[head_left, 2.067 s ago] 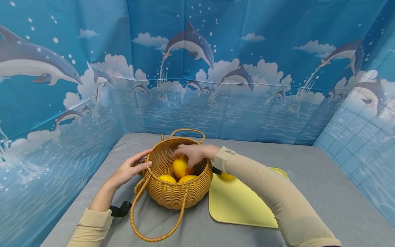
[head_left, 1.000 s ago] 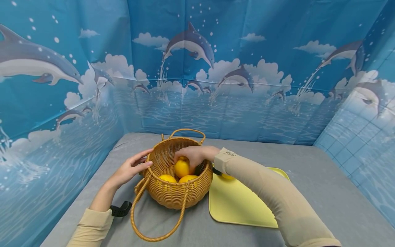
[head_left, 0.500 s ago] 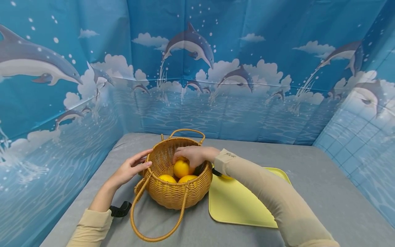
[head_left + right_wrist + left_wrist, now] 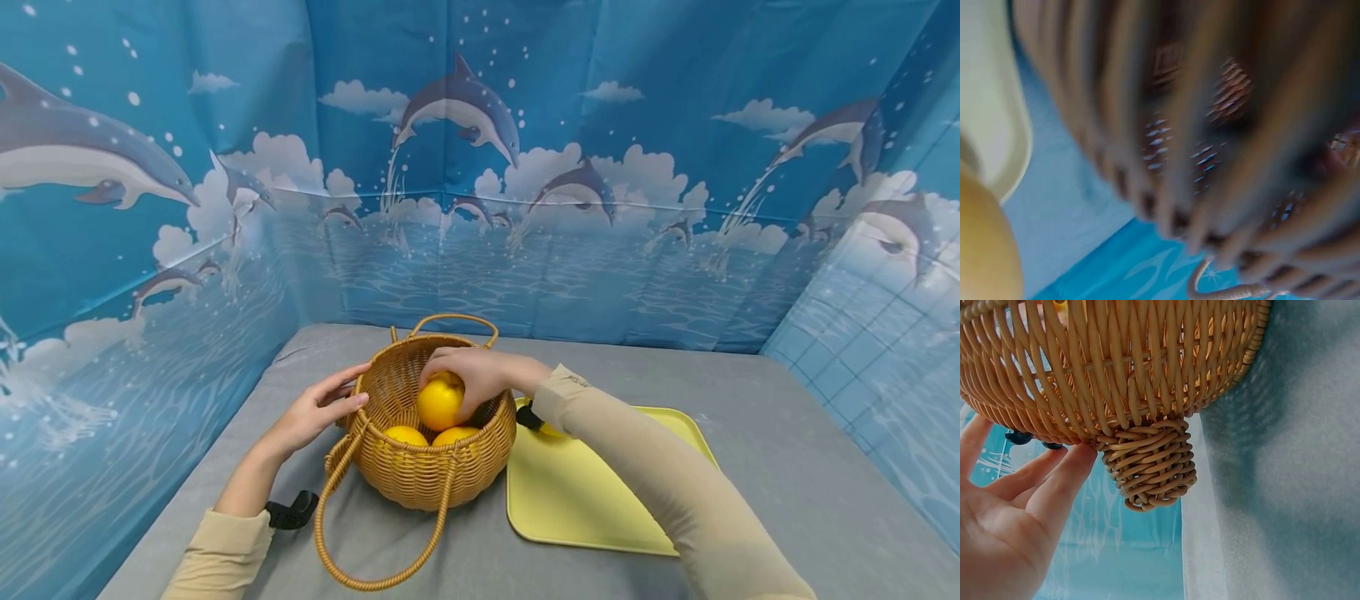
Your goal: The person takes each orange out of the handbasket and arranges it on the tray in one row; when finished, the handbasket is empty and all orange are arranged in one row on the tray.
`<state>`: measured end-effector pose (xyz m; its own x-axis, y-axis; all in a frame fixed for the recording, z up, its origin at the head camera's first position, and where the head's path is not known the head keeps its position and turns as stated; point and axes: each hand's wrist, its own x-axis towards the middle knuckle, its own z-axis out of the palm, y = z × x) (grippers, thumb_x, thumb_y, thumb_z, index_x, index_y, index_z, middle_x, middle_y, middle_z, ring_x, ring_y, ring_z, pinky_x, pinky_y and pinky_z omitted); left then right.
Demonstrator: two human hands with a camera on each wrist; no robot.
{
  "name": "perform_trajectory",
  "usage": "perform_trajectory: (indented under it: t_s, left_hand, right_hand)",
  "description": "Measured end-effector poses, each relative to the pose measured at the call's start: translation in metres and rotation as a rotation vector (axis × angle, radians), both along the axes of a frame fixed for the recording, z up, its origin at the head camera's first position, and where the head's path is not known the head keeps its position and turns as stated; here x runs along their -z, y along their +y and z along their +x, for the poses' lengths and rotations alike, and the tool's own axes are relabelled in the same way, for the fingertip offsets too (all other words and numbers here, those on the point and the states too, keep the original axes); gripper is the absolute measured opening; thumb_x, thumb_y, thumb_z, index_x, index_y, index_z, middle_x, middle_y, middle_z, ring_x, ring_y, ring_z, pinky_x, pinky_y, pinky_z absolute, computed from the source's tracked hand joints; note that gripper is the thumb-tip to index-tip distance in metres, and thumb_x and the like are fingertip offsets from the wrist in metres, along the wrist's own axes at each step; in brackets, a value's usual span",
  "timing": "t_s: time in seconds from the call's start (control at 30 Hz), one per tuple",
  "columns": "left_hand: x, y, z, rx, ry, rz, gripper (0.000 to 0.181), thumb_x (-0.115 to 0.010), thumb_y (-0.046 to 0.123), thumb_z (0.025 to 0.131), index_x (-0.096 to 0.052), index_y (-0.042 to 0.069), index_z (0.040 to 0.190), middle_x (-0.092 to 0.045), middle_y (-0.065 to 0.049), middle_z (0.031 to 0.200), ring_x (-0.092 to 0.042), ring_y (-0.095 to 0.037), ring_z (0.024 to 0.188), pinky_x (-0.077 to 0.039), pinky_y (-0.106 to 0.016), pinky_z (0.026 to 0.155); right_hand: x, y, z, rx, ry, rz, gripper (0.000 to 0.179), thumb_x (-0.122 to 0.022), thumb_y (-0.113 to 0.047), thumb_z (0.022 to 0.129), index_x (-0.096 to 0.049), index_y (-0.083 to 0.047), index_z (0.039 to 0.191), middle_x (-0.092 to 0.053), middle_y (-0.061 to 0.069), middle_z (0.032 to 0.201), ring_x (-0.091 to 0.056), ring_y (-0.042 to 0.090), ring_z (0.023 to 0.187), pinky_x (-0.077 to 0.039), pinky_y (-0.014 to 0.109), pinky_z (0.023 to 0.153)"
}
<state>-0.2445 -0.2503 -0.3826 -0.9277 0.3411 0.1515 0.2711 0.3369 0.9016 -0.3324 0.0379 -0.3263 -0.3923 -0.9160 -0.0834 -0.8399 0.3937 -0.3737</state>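
Note:
A round brown wicker basket (image 4: 427,479) stands left of centre. My right hand (image 4: 491,377) reaches inside over its right rim and grips a round yellow-orange fruit (image 4: 441,402) with curled fingers. Below that fruit sit two more fruits, one at left (image 4: 405,435) and one at right (image 4: 455,436), partly hidden by the front wall. My left hand (image 4: 303,421) touches the basket's left rim with nearly straight fingers. Its fingertips show against the weave in the left wrist view (image 4: 1060,487). The right wrist view has the blurred basket wall (image 4: 1210,156) covering most of my right hand.
Right of the basket lies a yellow tray (image 4: 577,508), with a yellow fruit (image 4: 552,431) partly hidden behind the right wrist. The front handle (image 4: 375,583) hangs down onto the grey cloth table (image 4: 787,467); the back handle (image 4: 453,315) stands up. A dolphin-print curtain (image 4: 600,275) encloses the area.
The right hand has kept its grip on the fruit. Over the last half second it has risen slightly and the fruit has come up a little. The left hand has stayed at the rim.

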Motion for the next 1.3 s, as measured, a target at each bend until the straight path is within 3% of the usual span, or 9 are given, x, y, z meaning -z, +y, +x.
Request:
perform_trajectory:
  t_s: [0.5, 0.8, 0.97, 1.13, 1.3]
  left_hand:
    - [-0.001, 0.001, 0.001, 0.001, -0.003, 0.007, 0.055, -0.056, 0.030, 0.095, -0.037, 0.021, 0.146, -0.025, -0.010, 0.152, -0.024, -0.040, 0.135, -0.029, -0.059, 0.102]
    - [0.000, 0.001, 0.000, 0.002, 0.003, 0.003, 0.055, -0.056, 0.029, 0.096, -0.036, 0.019, 0.146, -0.025, -0.012, 0.152, -0.024, -0.041, 0.135, -0.029, -0.059, 0.102]
    - [0.000, 0.000, 0.000, -0.002, -0.004, 0.007, 0.055, -0.056, 0.029, 0.095, -0.037, 0.021, 0.146, -0.026, -0.011, 0.152, -0.025, -0.039, 0.136, -0.029, -0.058, 0.102]
    - [0.000, 0.000, 0.000, -0.005, -0.011, 0.003, 0.055, -0.056, 0.030, 0.095, -0.037, 0.022, 0.146, -0.025, -0.011, 0.152, -0.026, -0.039, 0.135, -0.030, -0.059, 0.101]
    - [0.001, 0.000, -0.001, -0.002, -0.001, 0.001, 0.054, -0.055, 0.029, 0.096, -0.037, 0.020, 0.146, -0.025, -0.013, 0.152, -0.025, -0.040, 0.135, -0.030, -0.059, 0.101]
  right_hand:
    - [-0.011, 0.046, 0.014, -0.029, -0.157, -0.370, 0.061, -0.081, -0.018, 0.072, -0.055, -0.017, 0.127, -0.047, -0.003, 0.129, -0.044, 0.017, 0.112, -0.045, 0.036, 0.088]
    - [-0.016, 0.090, 0.031, 0.139, -0.222, -0.594, 0.067, -0.078, 0.004, 0.069, -0.051, -0.004, 0.130, -0.044, 0.011, 0.133, -0.048, 0.026, 0.114, -0.046, 0.045, 0.090]
    - [-0.017, 0.114, 0.041, 0.229, -0.221, -0.654, 0.066, -0.078, 0.001, 0.071, -0.051, -0.009, 0.131, -0.043, 0.006, 0.135, -0.048, 0.022, 0.117, -0.045, 0.040, 0.093]
    - [-0.021, 0.133, 0.055, 0.277, -0.179, -0.690, 0.063, -0.076, 0.003, 0.072, -0.049, -0.001, 0.129, -0.046, 0.012, 0.131, -0.050, 0.024, 0.113, -0.047, 0.042, 0.090]
    - [-0.004, 0.163, 0.050, 0.342, -0.184, -0.695, 0.064, -0.076, 0.004, 0.072, -0.049, -0.007, 0.130, -0.047, 0.007, 0.129, -0.052, 0.018, 0.111, -0.048, 0.038, 0.089]
